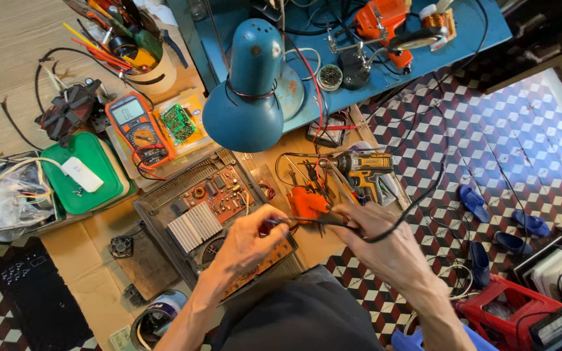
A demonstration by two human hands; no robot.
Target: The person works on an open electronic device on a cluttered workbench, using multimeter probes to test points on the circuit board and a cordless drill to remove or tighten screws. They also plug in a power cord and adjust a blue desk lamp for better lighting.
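My left hand [250, 239] pinches a thin dark wire [278, 223] above the lower right corner of an opened appliance case [157, 203], which holds a brown circuit board [224, 190] and a ribbed heat sink [194, 225]. My right hand [373, 235] is closed around a thin dark tool [323, 221], probably a soldering iron, whose black cord [417, 198] loops off to the right. The tool's tip points left toward my left fingers. A small orange part [307, 203] lies just behind both hands.
A blue desk lamp [250, 84] leans over the work. An orange multimeter [138, 127], a green tray [86, 175], a cup of tools [134, 45] and a yellow cordless drill [362, 170] lie around. Blue sandals [475, 201] and a red crate [508, 312] sit on the tiled floor.
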